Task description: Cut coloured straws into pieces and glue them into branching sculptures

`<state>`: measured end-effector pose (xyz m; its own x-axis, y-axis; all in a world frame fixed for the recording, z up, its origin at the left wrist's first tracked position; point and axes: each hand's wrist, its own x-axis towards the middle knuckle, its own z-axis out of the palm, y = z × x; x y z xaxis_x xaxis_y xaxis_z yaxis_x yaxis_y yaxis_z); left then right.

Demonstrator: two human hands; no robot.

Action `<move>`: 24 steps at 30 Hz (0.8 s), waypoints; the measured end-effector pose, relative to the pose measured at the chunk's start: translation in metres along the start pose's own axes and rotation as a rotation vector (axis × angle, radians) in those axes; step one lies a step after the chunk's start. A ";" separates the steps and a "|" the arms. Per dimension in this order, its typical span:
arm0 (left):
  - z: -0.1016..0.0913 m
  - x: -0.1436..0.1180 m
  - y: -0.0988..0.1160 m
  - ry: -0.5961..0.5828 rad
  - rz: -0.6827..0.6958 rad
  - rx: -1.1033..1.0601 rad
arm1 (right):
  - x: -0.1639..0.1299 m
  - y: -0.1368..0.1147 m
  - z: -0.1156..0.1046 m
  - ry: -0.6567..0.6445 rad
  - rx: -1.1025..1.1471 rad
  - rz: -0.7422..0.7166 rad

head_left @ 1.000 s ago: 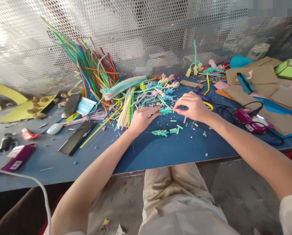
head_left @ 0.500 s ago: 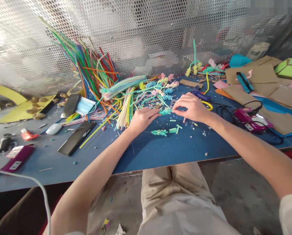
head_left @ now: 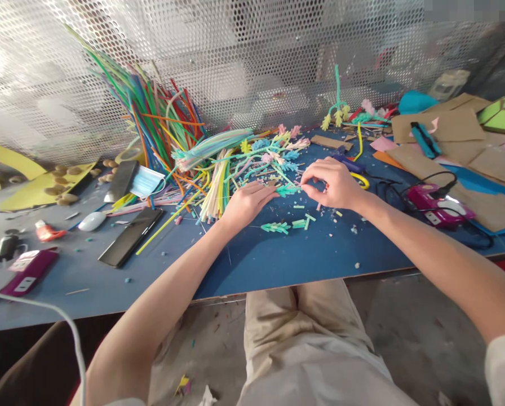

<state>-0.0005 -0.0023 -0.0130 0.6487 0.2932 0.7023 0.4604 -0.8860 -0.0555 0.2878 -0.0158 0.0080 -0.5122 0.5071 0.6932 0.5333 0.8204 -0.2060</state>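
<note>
A small teal fringed straw piece (head_left: 287, 190) is pinched between the closed fingers of the left hand (head_left: 246, 203) and right hand (head_left: 332, 183); similar green cut straw pieces (head_left: 277, 228) are scattered just beside them on the blue tabletop (head_left: 278, 259).

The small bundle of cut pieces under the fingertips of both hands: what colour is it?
Teal-green bundle, pinched between the left hand and right hand; the head view shows it best.
</note>
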 end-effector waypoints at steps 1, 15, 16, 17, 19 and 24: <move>0.000 0.000 0.001 -0.010 0.008 0.005 | 0.000 -0.001 0.000 0.025 0.007 0.013; 0.004 0.003 0.012 0.000 0.036 0.087 | 0.004 -0.015 0.017 0.006 -0.153 -0.112; 0.004 0.003 0.013 0.011 0.013 0.090 | 0.004 -0.016 0.018 0.016 -0.161 -0.123; 0.005 0.003 0.014 0.023 -0.009 0.091 | 0.005 -0.018 0.018 0.023 -0.172 -0.133; 0.006 0.003 0.015 0.048 -0.060 0.086 | 0.006 -0.021 0.018 0.024 -0.197 -0.150; 0.009 0.001 0.018 0.113 -0.166 0.030 | 0.008 -0.025 0.018 -0.029 -0.240 -0.132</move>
<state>0.0141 -0.0143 -0.0195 0.4907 0.3905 0.7789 0.5742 -0.8173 0.0480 0.2577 -0.0274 0.0062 -0.6050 0.4099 0.6827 0.6029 0.7958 0.0565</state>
